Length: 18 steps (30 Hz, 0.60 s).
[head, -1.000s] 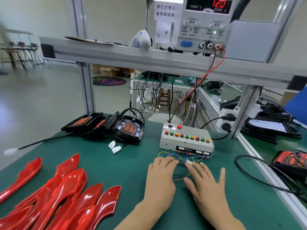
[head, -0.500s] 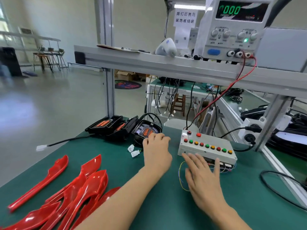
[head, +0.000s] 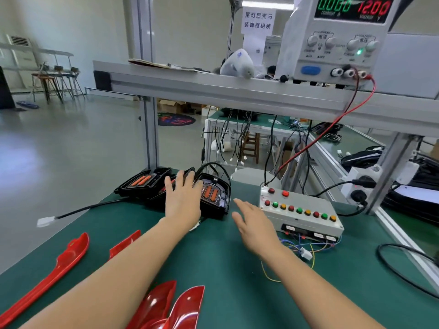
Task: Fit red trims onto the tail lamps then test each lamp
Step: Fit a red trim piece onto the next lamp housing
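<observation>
Assembly workshop: bench power supply [head: 337, 39], button test box [head: 301, 214]

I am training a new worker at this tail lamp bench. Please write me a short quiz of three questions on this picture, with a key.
1. True or false: the left hand rests on a black tail lamp.
2. What does the right hand hold?
A. a red trim
B. a white connector
C. nothing
3. Fill in: the red digits on the power supply read ____.

Key:
1. True; its fingers lie over the lamps at the back of the green bench mat.
2. C; it hovers open beside the grey test box.
3. 12.00
</observation>
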Each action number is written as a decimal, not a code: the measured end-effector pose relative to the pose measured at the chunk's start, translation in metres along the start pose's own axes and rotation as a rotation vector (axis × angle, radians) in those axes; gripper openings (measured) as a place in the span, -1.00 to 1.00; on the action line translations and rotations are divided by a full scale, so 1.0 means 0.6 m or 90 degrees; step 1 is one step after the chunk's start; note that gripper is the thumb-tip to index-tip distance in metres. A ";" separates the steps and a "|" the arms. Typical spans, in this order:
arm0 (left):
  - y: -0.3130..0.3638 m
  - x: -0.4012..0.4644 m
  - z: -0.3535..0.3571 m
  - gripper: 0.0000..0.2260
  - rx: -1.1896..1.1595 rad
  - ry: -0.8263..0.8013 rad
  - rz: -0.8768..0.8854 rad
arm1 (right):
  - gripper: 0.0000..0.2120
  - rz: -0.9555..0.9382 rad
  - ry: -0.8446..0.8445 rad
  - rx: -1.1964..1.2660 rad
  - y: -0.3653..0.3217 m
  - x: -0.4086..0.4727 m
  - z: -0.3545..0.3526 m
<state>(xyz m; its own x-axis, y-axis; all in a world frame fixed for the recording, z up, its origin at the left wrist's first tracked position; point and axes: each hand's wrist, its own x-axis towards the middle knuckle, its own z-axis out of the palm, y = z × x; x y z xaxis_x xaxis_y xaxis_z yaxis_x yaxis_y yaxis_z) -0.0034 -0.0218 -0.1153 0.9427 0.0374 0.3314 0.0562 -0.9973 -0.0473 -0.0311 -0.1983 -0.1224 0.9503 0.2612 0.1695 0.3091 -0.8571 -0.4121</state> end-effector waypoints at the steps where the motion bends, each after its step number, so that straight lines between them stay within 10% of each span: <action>1: -0.007 0.006 0.000 -0.37 0.008 0.004 -0.002 | -0.59 0.021 -0.010 0.019 -0.002 0.010 0.004; 18: -0.054 0.039 0.037 -0.41 -0.145 -0.019 -0.067 | -0.67 0.389 0.022 0.444 -0.021 0.146 0.075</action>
<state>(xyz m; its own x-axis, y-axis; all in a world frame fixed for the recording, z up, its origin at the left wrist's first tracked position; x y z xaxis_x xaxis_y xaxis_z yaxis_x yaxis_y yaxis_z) 0.0242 0.0131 -0.1269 0.9450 0.1411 0.2950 0.0830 -0.9761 0.2008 0.0502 -0.1444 -0.1426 0.9576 -0.1703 -0.2323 -0.2811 -0.3771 -0.8825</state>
